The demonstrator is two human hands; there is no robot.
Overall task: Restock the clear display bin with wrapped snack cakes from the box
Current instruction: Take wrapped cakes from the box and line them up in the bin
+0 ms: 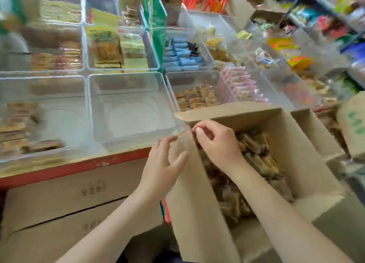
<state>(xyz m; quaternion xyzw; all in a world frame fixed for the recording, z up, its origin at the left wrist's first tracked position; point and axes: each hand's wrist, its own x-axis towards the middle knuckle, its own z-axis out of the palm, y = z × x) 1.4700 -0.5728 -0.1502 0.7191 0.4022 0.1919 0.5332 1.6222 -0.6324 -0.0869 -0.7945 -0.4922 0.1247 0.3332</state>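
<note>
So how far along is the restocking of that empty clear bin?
Barely started. Done: the box stands open, wrapped snack cakes showing. In hand: both hands work at the box's near corner beside the bin; whether they pinch anything is blurred. Left: the clear bin holds nothing, so all the filling.

Bright, even light with soft shadows. Motion blur smears everything (worst at the left); edges bend outward.
</note>
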